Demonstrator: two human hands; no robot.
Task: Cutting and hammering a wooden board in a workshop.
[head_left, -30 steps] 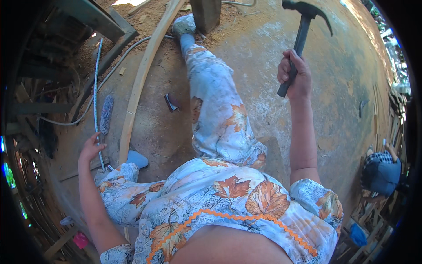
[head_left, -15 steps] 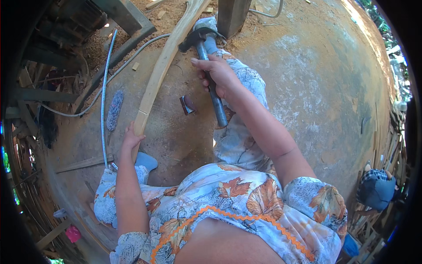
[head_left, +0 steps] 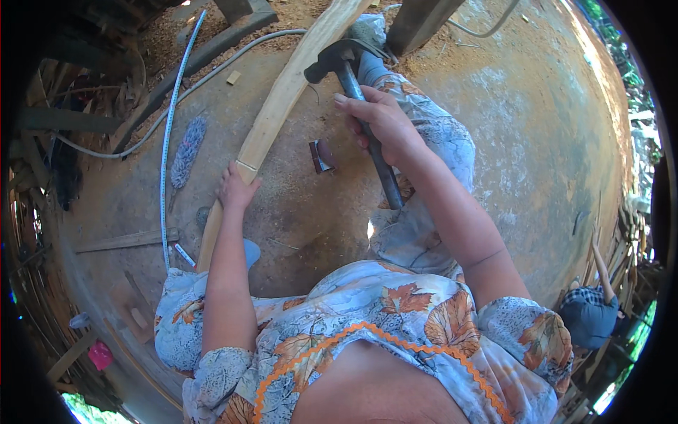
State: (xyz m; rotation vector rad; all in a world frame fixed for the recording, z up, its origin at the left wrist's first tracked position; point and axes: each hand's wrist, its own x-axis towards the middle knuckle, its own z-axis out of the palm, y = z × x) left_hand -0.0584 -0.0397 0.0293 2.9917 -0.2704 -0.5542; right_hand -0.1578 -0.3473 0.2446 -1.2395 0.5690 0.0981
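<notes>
Clamped with the left hand [head_left: 238,189] around a long wooden strip [head_left: 277,113], just on the near side of a thin crosswise line in the wood. Slanting from near left toward far right, with the near end partly hidden behind the left forearm.

Clamped with the right hand [head_left: 381,121] around the handle of 1 claw hammer [head_left: 350,79], with the thumb laid across toward the left. Held with the head overlapping the right edge of the strip in this view, claws turned right, butt pointing near and right; cannot tell whether touching the wood.

On the concrete floor [head_left: 522,177], between the 2 hands, 1 small folded brown piece [head_left: 325,152], too blurred to name closely. Left of the strip, 1 fluffy grey duster [head_left: 189,152]; farther left, 1 pale measuring tape [head_left: 164,169] stretched from near to far. At near left, 1 flat wooden slat [head_left: 127,240], crossed by the tape close to its right end.

On the far left, a grey cable [head_left: 205,82] curving across the floor, with 1 small wood block [head_left: 234,78] near it. On the far side, right of the strip, 1 dark post [head_left: 427,25]. Well apart at the right, 1 other person [head_left: 592,321] in a grey-blue top.
</notes>
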